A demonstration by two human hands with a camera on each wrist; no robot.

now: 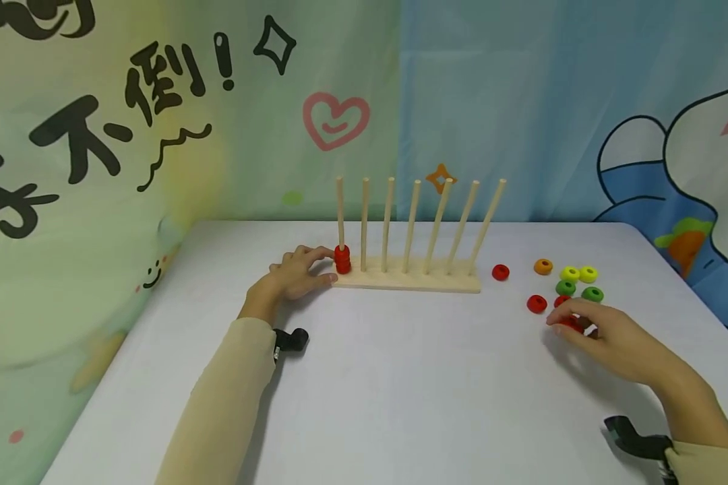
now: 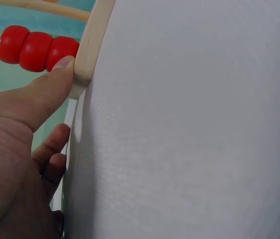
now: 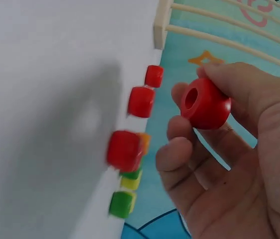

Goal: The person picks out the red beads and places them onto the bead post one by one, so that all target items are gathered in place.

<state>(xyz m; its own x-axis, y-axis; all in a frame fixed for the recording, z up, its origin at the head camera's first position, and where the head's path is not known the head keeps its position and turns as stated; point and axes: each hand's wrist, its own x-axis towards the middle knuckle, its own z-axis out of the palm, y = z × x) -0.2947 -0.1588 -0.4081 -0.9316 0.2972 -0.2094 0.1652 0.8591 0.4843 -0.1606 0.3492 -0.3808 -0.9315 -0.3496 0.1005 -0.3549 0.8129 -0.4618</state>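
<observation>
A wooden peg stand (image 1: 409, 281) with several upright pegs stands on the table. Three red beads (image 2: 35, 50) are stacked on its leftmost peg. My left hand (image 1: 300, 271) holds the stand's left end, the thumb against the base's corner beside the lowest bead; the index finger reaches behind it. Over at the right, my right hand (image 1: 613, 337) pinches a red bead (image 3: 207, 104) between thumb and fingers, raised above the table, its hole showing in the right wrist view. Just beyond that hand lie loose red beads (image 1: 536, 304), partly covered by it in the head view.
Further back on the right are an orange bead (image 1: 542, 267), two yellow beads (image 1: 569, 274) and two green beads (image 1: 592, 294). Another red bead (image 1: 500, 272) lies close to the stand's right end. A printed curtain (image 1: 491, 101) hangs behind the white table (image 1: 400, 377).
</observation>
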